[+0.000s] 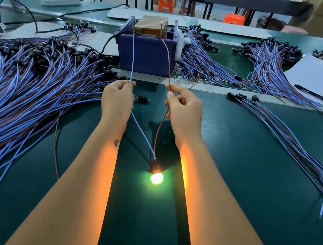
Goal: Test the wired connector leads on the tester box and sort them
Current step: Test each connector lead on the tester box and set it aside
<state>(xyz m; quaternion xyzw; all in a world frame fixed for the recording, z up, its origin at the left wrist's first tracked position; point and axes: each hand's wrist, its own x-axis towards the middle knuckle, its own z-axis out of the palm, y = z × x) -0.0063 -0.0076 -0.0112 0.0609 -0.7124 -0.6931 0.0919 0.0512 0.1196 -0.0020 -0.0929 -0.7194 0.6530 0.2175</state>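
Head view: both forearms extend forward over the green table, the left hand pinching the blue wire and the right hand pinching the brown wire, each held up to the tester box. The two wires run back between the forearms to a black connector near the table surface, its lamp glowing bright. Large lead pile lies left; a small group lies right.
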